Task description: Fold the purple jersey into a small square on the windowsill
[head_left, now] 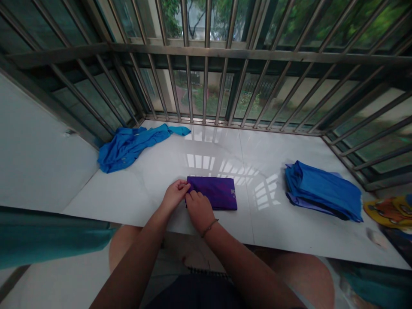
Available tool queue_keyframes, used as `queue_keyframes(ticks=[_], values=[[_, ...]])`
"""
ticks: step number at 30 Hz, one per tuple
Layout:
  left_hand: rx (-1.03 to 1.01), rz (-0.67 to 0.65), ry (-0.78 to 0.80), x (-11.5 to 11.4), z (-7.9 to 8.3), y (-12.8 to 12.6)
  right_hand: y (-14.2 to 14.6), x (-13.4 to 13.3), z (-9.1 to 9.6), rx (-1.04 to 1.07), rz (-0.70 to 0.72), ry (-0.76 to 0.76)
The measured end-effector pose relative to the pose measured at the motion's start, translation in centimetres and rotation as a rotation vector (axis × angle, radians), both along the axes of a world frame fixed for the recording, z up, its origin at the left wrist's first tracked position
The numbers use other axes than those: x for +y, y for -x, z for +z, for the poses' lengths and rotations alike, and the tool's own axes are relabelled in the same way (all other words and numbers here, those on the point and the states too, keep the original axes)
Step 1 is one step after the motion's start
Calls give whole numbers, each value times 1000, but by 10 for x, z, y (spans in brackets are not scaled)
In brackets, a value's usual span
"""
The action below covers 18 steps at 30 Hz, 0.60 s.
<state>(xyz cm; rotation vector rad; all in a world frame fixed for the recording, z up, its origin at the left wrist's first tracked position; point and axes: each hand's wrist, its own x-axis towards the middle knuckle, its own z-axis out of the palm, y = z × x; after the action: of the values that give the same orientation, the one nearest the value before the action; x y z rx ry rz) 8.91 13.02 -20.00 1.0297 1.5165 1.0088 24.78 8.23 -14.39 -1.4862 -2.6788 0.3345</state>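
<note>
The only view came from a camera worn on the person's head, looking forward and down over a white marble ledge [289, 240] toward the steel window bars [257, 53]. It sat close above the person's left hand [174, 196] and right hand [199, 210], which appeared just below the frame's centre, with the thighs [299, 279] along its lower edge.

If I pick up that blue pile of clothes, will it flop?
Probably, yes: the blue pile looks like soft folded cloth, so its layers may sag and slip apart. It's likely light for its size. Pushed, it might slide on the shiny counter.
</note>
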Motion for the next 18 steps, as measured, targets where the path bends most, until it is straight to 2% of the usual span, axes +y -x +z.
queue_keyframes(ticks=[2, 5, 6, 7, 8, 10, 12, 13, 15, 18], values=[[124, 18, -57, -3, -3, -4, -8, -10, -4, 14, 85, -20], [339, 137, -151, -13, -4, -12, -23, -21, -7, 51, 264, -7], [422, 167, -219, -17, -3, -15, -30, -23, -6, 72, 278, 0], [504, 175, -304, -21, -2, -18, -38, -22, -5, 93, 234, -1], [578, 161, -392, -24, -1, -20, -46, -20, -2, 106, 125, -11], [695, 84, -526, -28, -1, -23, -67, -9, 6, 92, -235, -55], [779, 13, -577, -31, -2, -24, -90, 8, 12, 34, -605, -71], [813, -24, -587, -32, -3, -24, -102, 17, 13, 14, -738, -44], [864, -126, -601, -34, -5, -24, -123, 33, 12, 75, -866, 96], [911, -266, -627, -37, -7, -25, -147, 47, 3, 300, -845, 310]])
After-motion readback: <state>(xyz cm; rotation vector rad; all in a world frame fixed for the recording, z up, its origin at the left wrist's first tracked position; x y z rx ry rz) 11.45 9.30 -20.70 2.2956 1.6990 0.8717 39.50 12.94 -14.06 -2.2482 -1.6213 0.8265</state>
